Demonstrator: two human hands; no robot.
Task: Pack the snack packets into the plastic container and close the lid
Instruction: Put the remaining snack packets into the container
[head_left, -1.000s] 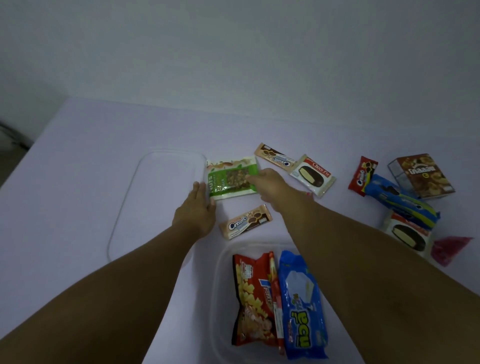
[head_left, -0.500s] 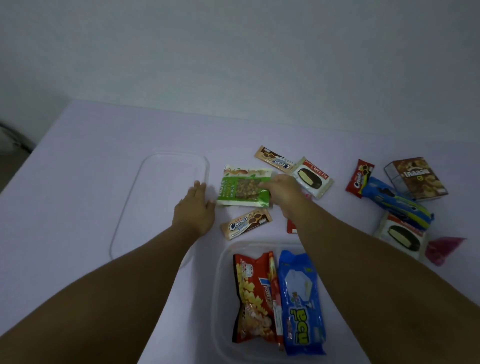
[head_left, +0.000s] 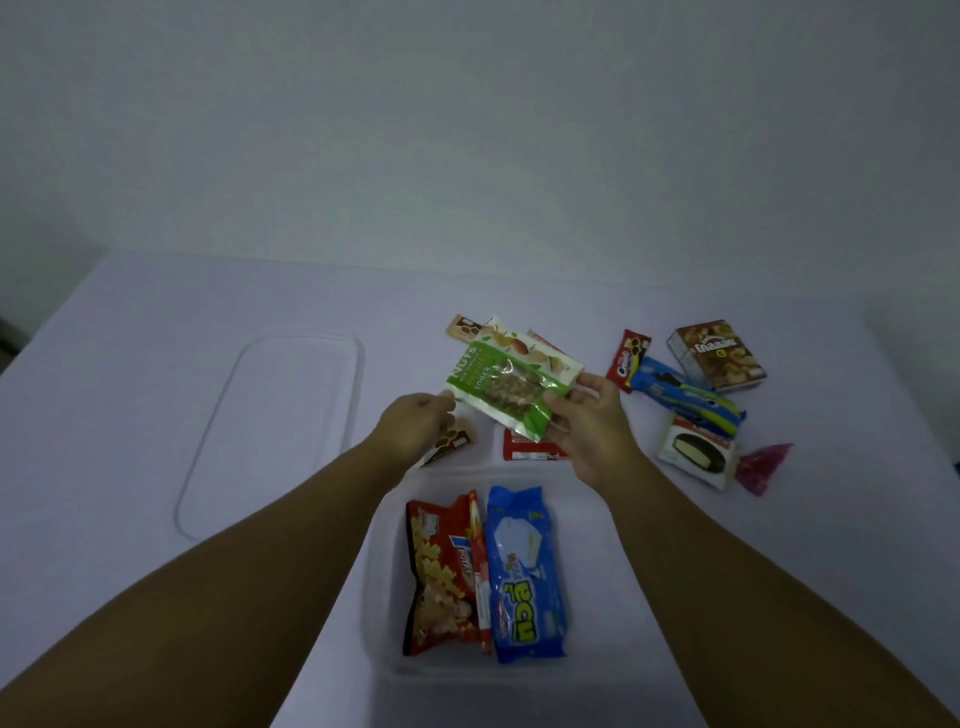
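Both hands, left and right, pinch the green nut packet above the table's middle, beyond the container

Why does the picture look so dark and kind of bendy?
Head view: the light is dim and bluish, so the white table looks lilac-grey; the wide lens stretches both forearms huge at the bottom corners. The clear plastic container and its clear flat lid almost vanish, only faint rims showing. The green nut snack packet reads fairly sharp; smaller packets' print is soft.
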